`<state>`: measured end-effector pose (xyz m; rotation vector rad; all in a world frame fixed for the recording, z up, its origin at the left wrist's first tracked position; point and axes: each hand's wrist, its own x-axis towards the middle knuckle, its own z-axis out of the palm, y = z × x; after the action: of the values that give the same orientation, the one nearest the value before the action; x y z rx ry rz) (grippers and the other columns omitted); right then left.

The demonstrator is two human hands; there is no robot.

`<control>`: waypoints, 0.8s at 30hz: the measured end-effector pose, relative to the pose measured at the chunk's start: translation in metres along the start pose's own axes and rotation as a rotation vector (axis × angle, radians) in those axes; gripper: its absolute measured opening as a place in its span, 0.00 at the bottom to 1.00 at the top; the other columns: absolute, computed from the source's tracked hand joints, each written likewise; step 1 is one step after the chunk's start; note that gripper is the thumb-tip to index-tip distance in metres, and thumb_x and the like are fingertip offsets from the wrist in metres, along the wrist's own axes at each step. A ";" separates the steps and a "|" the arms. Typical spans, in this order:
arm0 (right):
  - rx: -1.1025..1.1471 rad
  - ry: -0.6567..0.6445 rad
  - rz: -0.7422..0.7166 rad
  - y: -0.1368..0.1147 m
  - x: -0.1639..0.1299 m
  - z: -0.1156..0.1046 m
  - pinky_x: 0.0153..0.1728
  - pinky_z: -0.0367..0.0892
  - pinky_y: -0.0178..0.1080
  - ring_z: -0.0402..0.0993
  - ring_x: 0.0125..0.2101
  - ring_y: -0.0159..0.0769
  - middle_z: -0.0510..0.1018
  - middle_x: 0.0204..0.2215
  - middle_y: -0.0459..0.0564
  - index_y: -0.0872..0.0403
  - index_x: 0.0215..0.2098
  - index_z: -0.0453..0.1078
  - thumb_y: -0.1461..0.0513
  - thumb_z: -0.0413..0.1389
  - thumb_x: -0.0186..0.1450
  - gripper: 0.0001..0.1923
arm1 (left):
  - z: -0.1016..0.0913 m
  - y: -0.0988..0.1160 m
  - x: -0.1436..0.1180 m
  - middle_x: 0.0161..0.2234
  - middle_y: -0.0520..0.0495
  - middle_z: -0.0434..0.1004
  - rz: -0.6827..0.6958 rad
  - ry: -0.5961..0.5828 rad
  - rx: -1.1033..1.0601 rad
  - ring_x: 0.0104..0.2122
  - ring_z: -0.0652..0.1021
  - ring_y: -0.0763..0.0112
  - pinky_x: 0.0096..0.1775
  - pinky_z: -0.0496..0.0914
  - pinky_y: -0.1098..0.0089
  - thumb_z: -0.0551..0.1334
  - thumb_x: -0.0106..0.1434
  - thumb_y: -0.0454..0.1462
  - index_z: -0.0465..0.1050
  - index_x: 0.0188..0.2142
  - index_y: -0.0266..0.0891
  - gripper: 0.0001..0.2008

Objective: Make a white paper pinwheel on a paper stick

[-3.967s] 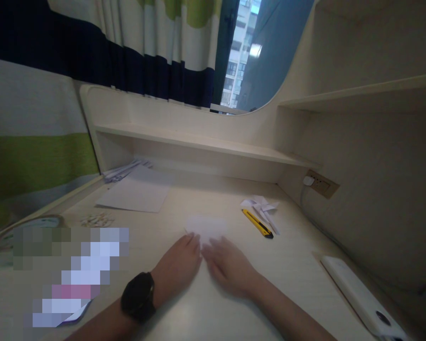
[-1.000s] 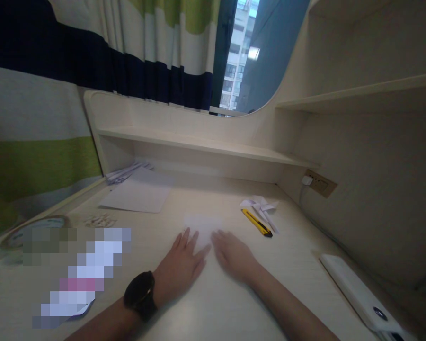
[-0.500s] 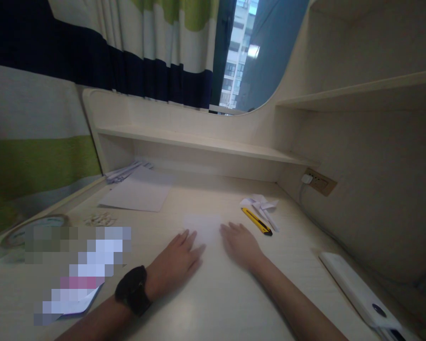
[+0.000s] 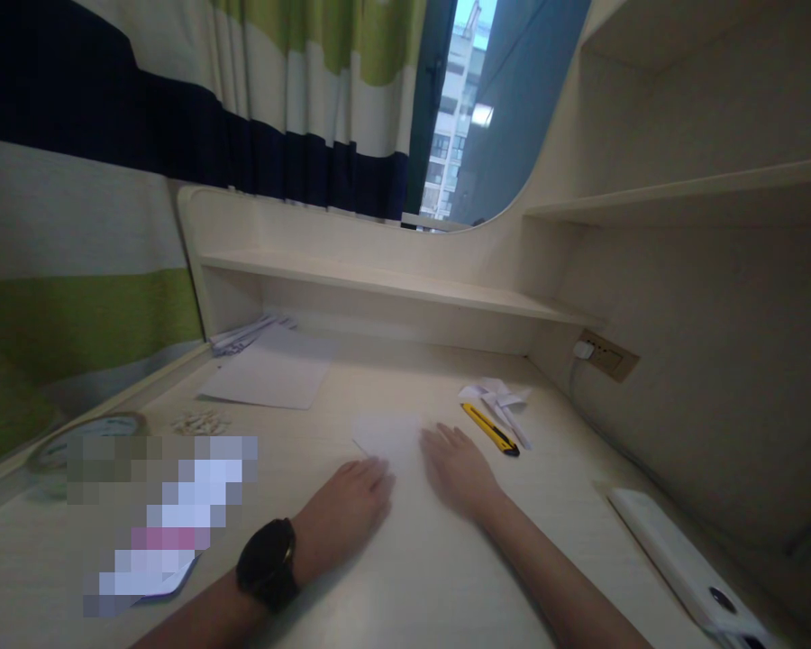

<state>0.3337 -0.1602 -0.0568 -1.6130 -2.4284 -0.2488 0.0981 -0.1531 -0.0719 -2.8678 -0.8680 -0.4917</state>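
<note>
Neither grip is closed around anything: the left hand (image 4: 351, 505), a black watch (image 4: 267, 563) on its wrist, lies palm down with its fingers loosely curled at the near left corner of a small white paper (image 4: 387, 435), and the right hand (image 4: 458, 469) lies flat with fingers spread, touching the paper's right edge. That paper rests flat on the pale bench (image 4: 405, 577), about mid-way across it, between the two hands and just beyond them.

Just right of the right hand lies a yellow utility knife (image 4: 490, 428), with a folded white paper piece (image 4: 496, 394) touching its far end. A larger white sheet (image 4: 270, 374) lies well apart at the back left, some paper strips (image 4: 247, 332) behind it. Small pale bits (image 4: 199, 421) are scattered near the left edge. A white phone (image 4: 686, 563) lies at the right. Nothing that holds other things shows among these.
</note>
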 end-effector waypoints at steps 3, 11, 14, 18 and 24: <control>0.082 0.031 -0.110 -0.004 -0.004 0.002 0.61 0.53 0.45 0.61 0.58 0.40 0.68 0.57 0.51 0.55 0.57 0.65 0.61 0.42 0.69 0.22 | -0.004 -0.003 -0.001 0.51 0.39 0.70 -0.028 0.020 -0.009 0.53 0.70 0.56 0.53 0.65 0.55 0.52 0.67 0.38 0.69 0.49 0.39 0.14; 0.120 -0.005 -0.029 0.003 -0.002 0.006 0.60 0.56 0.44 0.63 0.57 0.37 0.69 0.56 0.51 0.54 0.57 0.66 0.61 0.41 0.69 0.22 | -0.013 -0.006 -0.003 0.47 0.40 0.73 -0.038 -0.001 -0.083 0.51 0.71 0.57 0.51 0.66 0.56 0.52 0.67 0.40 0.71 0.48 0.41 0.14; 0.070 -0.048 -0.003 0.007 0.001 0.007 0.60 0.53 0.47 0.62 0.58 0.40 0.69 0.57 0.51 0.53 0.56 0.66 0.61 0.42 0.69 0.21 | -0.009 -0.007 -0.004 0.47 0.40 0.73 -0.030 0.001 -0.075 0.51 0.71 0.56 0.51 0.66 0.56 0.53 0.67 0.40 0.71 0.47 0.41 0.14; 0.005 -0.066 0.062 0.011 0.002 0.007 0.59 0.53 0.51 0.62 0.58 0.44 0.68 0.57 0.51 0.52 0.57 0.66 0.60 0.41 0.69 0.21 | -0.003 -0.006 -0.004 0.48 0.38 0.72 -0.017 0.004 -0.025 0.52 0.70 0.56 0.54 0.65 0.55 0.52 0.67 0.39 0.70 0.49 0.39 0.14; 0.042 0.030 -0.083 0.002 -0.004 0.005 0.61 0.50 0.47 0.56 0.61 0.42 0.66 0.59 0.52 0.55 0.59 0.64 0.61 0.43 0.68 0.22 | -0.002 -0.001 -0.001 0.50 0.41 0.72 0.029 -0.005 -0.026 0.54 0.70 0.60 0.58 0.59 0.54 0.49 0.68 0.36 0.68 0.48 0.38 0.14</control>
<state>0.3365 -0.1620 -0.0625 -1.4830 -2.4646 -0.2323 0.0966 -0.1531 -0.0702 -2.9017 -0.8252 -0.4960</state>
